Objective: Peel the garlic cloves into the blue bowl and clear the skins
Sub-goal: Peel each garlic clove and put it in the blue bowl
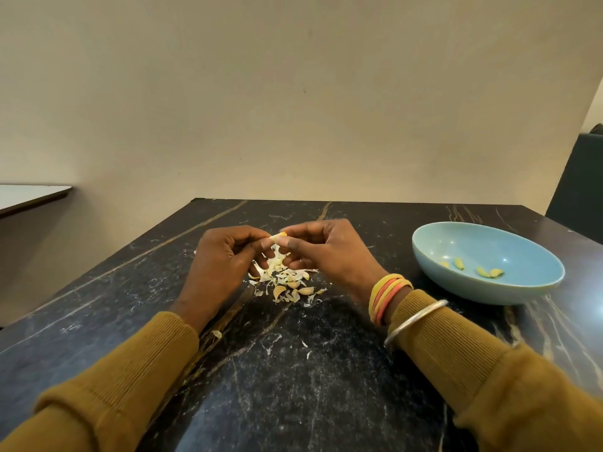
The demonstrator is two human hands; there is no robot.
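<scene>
My left hand (225, 259) and right hand (326, 252) both pinch one small garlic clove (277, 237), fingertips clamped on its ends, above a heap of papery white skins (277, 272) on the black veined marble table (293, 370). To the right, the smooth, shallow blue bowl (489, 243) holds a few peeled cloves (483, 271).

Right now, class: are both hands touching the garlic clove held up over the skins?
Touching. The head view shows the left hand and right hand each pinching an end of the garlic clove, with no gap.
</scene>
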